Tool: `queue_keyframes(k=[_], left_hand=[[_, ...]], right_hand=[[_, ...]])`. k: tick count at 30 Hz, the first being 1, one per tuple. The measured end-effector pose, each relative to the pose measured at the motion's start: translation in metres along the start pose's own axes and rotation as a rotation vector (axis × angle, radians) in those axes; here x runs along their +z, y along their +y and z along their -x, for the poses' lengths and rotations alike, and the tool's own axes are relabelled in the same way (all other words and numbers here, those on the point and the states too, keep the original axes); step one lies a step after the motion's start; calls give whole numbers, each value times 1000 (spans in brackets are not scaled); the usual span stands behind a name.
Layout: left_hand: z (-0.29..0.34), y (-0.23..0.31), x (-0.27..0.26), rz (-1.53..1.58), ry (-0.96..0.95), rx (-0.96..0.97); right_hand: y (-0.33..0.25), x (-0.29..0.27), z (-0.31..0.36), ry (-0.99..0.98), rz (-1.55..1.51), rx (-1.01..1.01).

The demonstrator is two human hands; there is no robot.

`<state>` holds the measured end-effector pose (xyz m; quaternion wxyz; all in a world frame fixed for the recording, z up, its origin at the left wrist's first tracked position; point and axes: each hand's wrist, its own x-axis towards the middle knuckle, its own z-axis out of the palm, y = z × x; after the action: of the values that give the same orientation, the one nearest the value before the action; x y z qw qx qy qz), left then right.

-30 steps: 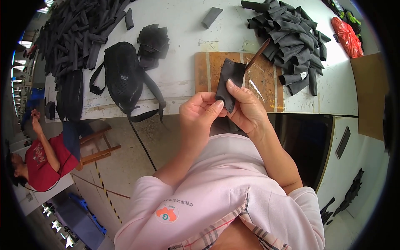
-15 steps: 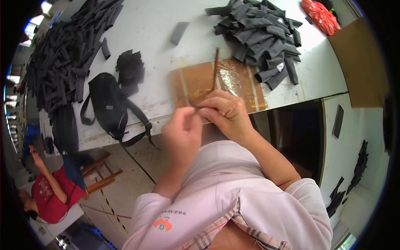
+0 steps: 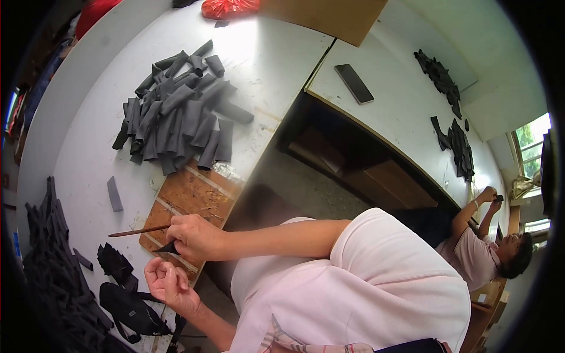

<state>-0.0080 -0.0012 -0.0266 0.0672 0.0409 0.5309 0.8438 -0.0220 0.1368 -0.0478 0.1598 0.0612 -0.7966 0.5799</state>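
Note:
My right hand (image 3: 199, 237) is closed around a thin brown pointed stick (image 3: 130, 232), which sticks out to the left past the fingers. From the same hand pokes a small black piece of cloth (image 3: 167, 248). Just below it my left hand (image 3: 170, 286) is turned up with its fingers curled in, and nothing shows in them. Both hands are over the near edge of a taped brown board (image 3: 188, 189) on the white table. A heap of dark grey cloth tubes (image 3: 176, 112) covers the board's far end.
A larger pile of dark strips (image 3: 53, 270), black cloth pieces (image 3: 116, 265) and a black bag (image 3: 132, 309) lie at left. One grey piece (image 3: 115, 194) lies alone. A phone (image 3: 354, 83) rests on the right table; beyond sits another person (image 3: 479, 259). A cardboard box (image 3: 329, 17) stands far off.
The view has swung to the right, bringing the phone and another person in. My hands, close together before, are now slightly apart; the stick that pointed away now points left.

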Motion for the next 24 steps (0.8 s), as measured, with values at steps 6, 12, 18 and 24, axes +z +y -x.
queue_keyframes(k=[6, 12, 18, 24], left_hand=[[0, -12, 3, -511, 190, 132], [0, -22, 13, -597, 255, 162], [-7, -29, 13, -481, 325, 187], [-14, -15, 6, 252, -158, -191]], right_hand=[[-16, -2, 4, 4, -79, -35], [-13, -4, 9, -35, 72, -32], [-2, 1, 15, 111, 342, -141], [6, -9, 11, 97, 21, -7]])
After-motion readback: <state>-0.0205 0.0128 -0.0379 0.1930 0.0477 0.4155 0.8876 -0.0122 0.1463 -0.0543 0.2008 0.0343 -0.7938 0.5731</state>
